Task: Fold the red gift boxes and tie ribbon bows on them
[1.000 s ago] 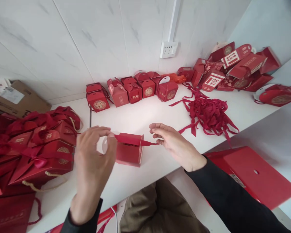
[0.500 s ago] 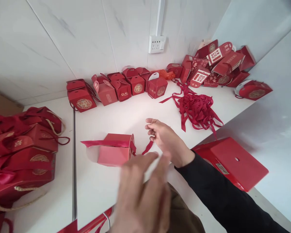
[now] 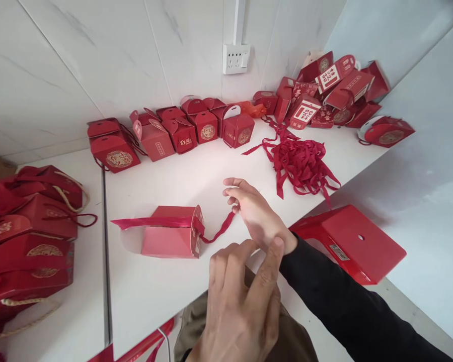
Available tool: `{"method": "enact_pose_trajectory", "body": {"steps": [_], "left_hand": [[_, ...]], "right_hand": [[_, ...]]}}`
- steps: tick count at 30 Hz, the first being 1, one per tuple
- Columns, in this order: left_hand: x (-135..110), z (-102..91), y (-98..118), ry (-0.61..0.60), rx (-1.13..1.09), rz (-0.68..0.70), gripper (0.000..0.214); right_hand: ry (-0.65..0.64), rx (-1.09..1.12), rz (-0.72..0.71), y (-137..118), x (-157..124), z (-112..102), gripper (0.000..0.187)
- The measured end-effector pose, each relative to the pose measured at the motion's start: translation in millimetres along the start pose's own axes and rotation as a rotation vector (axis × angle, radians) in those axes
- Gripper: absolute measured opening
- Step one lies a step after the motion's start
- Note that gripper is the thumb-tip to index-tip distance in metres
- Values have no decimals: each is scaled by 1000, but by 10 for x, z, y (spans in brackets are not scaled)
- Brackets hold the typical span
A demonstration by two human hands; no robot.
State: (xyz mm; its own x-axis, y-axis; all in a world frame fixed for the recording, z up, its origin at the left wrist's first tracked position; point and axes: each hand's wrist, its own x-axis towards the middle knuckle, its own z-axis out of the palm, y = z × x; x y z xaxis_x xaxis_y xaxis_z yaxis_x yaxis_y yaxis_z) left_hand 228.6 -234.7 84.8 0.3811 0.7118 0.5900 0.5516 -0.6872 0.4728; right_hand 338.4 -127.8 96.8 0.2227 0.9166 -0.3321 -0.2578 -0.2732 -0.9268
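My right hand (image 3: 254,208) hovers over the table, palm turned inward, its fingers loosely bent and apart with nothing between them. Close in front of me is my left hand (image 3: 239,301), its fingers spread and a fingertip at my right wrist, by the black sleeve (image 3: 324,286). Whether it presses there I cannot tell. A red gift box (image 3: 169,243) lies on its side to the left of my right hand. Across it runs a dark pink ribbon (image 3: 154,221), whose tail passes through the box's end flap and reaches just below my right fingers.
Several red boxes (image 3: 186,136) line the wall on the white table (image 3: 151,186). A ribbon heap (image 3: 300,166) and a pile of boxes (image 3: 347,93) sit at right. Ribbon-tied boxes (image 3: 41,216) stand left. A red stool (image 3: 358,246) is beside the table's right edge.
My left hand has come up and to the right, reaching my right wrist. My right hand stays almost in place. The whole view has shifted slightly; the box has not visibly moved.
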Motion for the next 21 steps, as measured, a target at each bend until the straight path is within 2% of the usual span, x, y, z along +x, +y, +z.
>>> {"method": "enact_pose_trajectory", "body": {"steps": [9,16,18,21], "left_hand": [[0,-13,-27,-12,-32,23,55],[-54,19,38,-2,-108,-34,47],[-56,1,49,38,-121,-45,42],[-42,-129,-58,176,-64,-64,36]], "right_hand": [[-12,-24,-32,24,-10,-13,26],[-32,-56,-56,19,-19,-26,27],[-45,-64,-69,13,-24,-21,26],[-84,-103,-146,-22,-80,-4,21]]}}
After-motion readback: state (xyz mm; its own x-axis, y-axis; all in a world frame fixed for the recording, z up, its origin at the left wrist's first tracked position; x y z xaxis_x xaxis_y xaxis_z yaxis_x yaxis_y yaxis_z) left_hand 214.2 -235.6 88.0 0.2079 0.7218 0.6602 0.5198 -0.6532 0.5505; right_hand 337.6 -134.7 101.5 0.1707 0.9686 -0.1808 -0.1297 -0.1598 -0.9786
